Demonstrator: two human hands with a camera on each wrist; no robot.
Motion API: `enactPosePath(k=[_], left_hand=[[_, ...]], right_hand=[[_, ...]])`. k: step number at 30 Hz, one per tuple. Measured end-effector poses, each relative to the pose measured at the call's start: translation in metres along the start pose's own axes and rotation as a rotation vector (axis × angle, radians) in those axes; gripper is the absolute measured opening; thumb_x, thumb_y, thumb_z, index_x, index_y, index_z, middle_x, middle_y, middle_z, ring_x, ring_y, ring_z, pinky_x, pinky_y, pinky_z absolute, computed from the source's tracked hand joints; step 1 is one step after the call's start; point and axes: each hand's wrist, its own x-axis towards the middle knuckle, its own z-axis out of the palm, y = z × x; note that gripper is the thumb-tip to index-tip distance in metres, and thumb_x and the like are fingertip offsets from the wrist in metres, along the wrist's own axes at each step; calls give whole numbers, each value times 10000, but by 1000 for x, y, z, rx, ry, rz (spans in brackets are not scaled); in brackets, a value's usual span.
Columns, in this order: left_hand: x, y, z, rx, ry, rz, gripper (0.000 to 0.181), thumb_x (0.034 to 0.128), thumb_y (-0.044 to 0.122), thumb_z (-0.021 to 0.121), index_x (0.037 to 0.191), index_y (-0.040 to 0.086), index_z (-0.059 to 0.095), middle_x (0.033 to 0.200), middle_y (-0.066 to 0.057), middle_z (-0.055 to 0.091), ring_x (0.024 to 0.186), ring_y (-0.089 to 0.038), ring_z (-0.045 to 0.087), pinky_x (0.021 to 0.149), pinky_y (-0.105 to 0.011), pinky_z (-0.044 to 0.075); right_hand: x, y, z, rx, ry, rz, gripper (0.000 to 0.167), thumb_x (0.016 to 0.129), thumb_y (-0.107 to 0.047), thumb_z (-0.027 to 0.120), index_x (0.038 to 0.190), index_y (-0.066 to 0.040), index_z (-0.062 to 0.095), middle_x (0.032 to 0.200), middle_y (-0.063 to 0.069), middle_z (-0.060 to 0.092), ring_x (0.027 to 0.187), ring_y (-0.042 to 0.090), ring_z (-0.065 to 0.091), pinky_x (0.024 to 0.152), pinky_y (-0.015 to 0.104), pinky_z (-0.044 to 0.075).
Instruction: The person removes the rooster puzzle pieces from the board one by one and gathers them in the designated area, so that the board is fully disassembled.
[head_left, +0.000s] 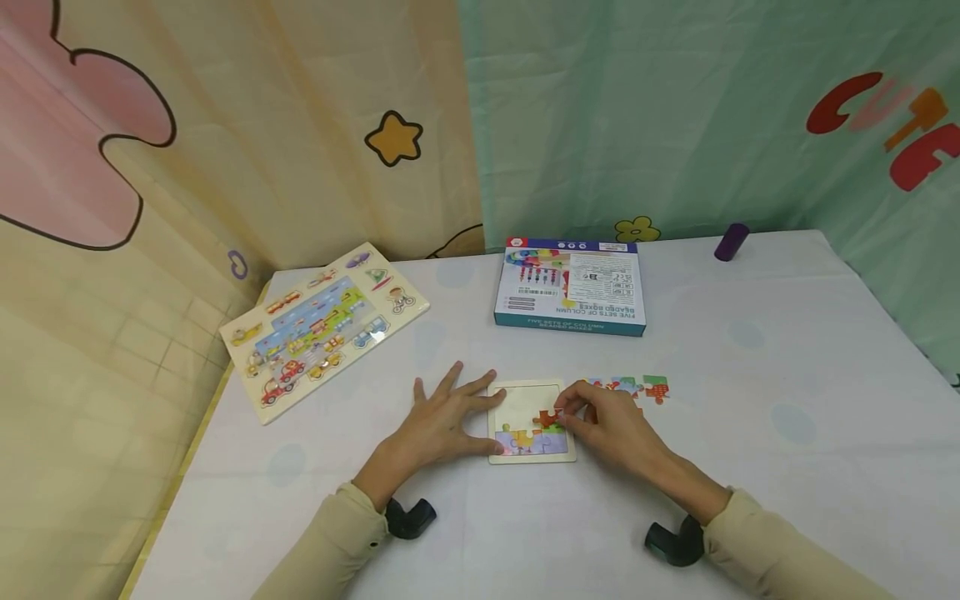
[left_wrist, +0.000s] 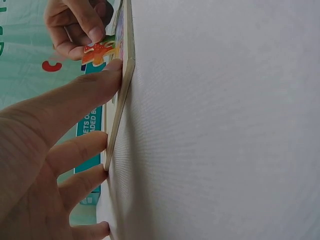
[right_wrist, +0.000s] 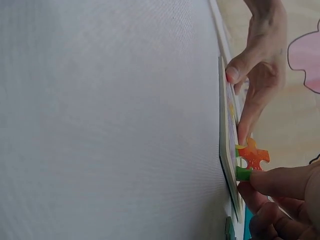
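A small jigsaw tray (head_left: pixel 533 457) with a pale wooden frame lies on the table, its lower part filled with purple, yellow and green pieces. My left hand (head_left: pixel 442 419) is spread at the tray's left side, thumb and fingertips touching the frame. Between thumb and fingers, my right hand (head_left: pixel 617 427) pinches an orange and green puzzle piece (right_wrist: pixel 254 154) over the tray's right side. In the right wrist view the piece stands tilted up from the tray. More loose puzzle pieces (head_left: pixel 656 388) lie beyond the right hand, partly hidden by it.
A boxed set (head_left: pixel 568 287) labelled with beaded columns lies behind the tray. To the left is a larger wooden vehicle puzzle board (head_left: pixel 324 331). A purple cylinder (head_left: pixel 731 242) sits at the table's back edge. Black curved mounts (head_left: pixel 410 518) show at both wrists.
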Motion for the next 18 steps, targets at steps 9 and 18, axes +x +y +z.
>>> enactPosePath(k=[9, 18], left_hand=[[0, -1, 1, -1, 3, 4, 780, 714, 543, 823, 1401, 285, 559, 1560, 82, 356, 1493, -352, 107, 1021, -802, 34], [-1, 0, 0, -14, 5, 5, 779, 711, 534, 828, 1400, 285, 562, 1562, 85, 351, 1495, -347, 100, 1027, -796, 22]], right_hand=[[0, -1, 1, -1, 26, 28, 164, 841, -41, 744, 959, -146, 699, 807, -72, 666, 582, 103, 488, 536, 231, 407], [2, -3, 3, 43, 44, 142, 156, 836, -61, 728, 979, -121, 737, 785, -51, 671, 567, 137, 489, 515, 249, 385]])
